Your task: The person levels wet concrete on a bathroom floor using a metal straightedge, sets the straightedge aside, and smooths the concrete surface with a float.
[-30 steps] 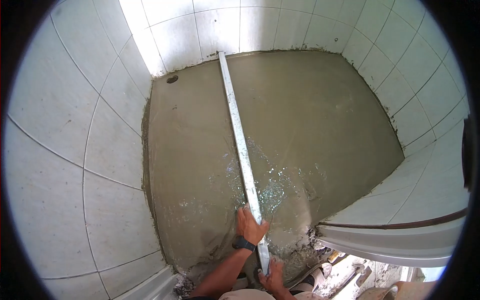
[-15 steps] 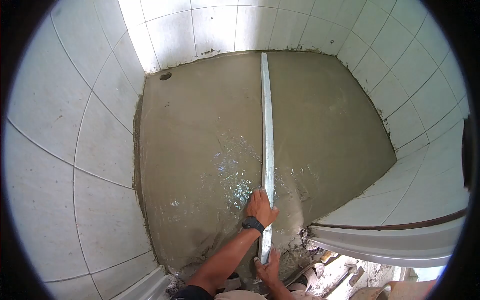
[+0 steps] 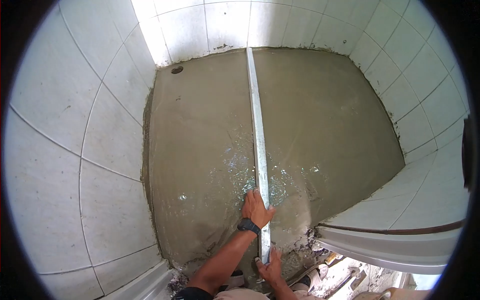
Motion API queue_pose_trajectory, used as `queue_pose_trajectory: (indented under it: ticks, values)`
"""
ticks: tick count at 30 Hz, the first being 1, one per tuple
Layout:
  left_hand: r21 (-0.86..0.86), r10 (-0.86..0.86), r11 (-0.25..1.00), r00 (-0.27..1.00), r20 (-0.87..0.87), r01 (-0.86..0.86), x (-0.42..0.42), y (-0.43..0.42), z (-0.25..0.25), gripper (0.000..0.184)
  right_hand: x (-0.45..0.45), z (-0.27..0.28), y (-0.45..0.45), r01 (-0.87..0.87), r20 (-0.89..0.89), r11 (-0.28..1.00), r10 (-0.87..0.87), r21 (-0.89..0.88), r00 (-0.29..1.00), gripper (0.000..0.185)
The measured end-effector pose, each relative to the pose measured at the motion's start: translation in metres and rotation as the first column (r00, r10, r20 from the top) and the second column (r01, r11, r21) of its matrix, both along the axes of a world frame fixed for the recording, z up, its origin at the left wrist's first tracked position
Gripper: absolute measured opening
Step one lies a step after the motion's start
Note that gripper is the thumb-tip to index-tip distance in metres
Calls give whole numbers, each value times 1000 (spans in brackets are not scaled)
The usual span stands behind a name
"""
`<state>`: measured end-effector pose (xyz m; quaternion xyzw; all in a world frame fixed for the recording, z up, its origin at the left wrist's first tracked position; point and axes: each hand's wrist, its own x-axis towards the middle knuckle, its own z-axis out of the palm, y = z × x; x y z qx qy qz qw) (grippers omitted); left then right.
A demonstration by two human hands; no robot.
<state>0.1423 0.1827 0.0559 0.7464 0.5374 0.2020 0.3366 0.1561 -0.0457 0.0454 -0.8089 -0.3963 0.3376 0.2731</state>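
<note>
A long pale screed bar lies across the wet grey mortar floor, its far end close to the back wall. My left hand, with a black watch on the wrist, grips the bar partway up. Nearer to me, my right hand is closed around the bar's near end, thumb on the left side. Water glistens on the mortar beside the left hand. The undersides of both grips are hidden.
White tiled walls enclose the mortar on the left, back and right. A round drain hole sits in the far left corner. At lower right are a pale curved door frame and rough debris. A shoe shows near my right arm.
The far end of the bar has swung left over the mortar, and both hands still hold it. The camera view has shifted slightly.
</note>
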Motion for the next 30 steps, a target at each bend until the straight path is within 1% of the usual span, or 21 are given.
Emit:
queue_pose_trajectory:
  ticks: [1,3,7,9,10,12,13,15,16,18,22,24,25,27,30]
  values:
    - [0,13,1000,1000,1,-13,-3,-1,0,66,-2,0,-2,-13,1,1000,13,0,1000,78]
    - [25,18,1000,1000,-7,-18,-9,-4,0,66,-5,0,-4,-36,25,997,35,63,999,76]
    - [-14,54,998,998,15,-54,-22,-9,2,67,-5,-3,-10,-93,-21,995,94,45,995,77]
    - [-13,85,996,996,2,-85,-29,-11,2,68,-8,-13,-15,-129,87,991,126,21,988,77]
    - [-14,87,996,996,0,-87,-32,-12,2,68,-9,-15,-16,-131,85,991,129,20,988,77]
    - [-3,104,995,995,-12,-104,-38,-13,4,69,-11,-14,-17,-92,-50,994,90,-53,995,77]
    - [-2,106,994,994,-12,-106,-40,-13,3,69,-12,-12,-18,-94,-49,994,91,-52,995,77]
    - [-50,141,989,990,-3,-141,-45,-15,3,70,-17,-10,-20,-116,43,993,116,-2,992,75]
    - [-49,145,988,989,-2,-145,-47,-16,3,70,-16,-10,-20,-121,43,993,121,-1,992,75]
    - [0,163,987,987,5,-163,-53,-18,2,75,-16,-9,-19,-192,60,980,189,57,980,73]
    - [9,186,983,982,-14,-186,-61,-23,0,73,-18,-2,-16,-198,13,975,198,104,980,68]
    - [-61,180,982,983,-19,-181,-64,-26,4,71,-21,-4,-24,-165,-60,984,169,63,984,67]
    - [-62,185,981,983,-18,-185,-64,-27,5,71,-22,-7,-28,-170,-58,984,173,63,983,67]
    - [-74,153,985,988,-37,-155,-64,-30,5,69,-24,-13,-32,-205,34,970,202,128,979,66]
    - [-52,143,988,990,-15,-144,-60,-30,5,70,-27,-15,-37,-159,8,983,159,89,987,66]
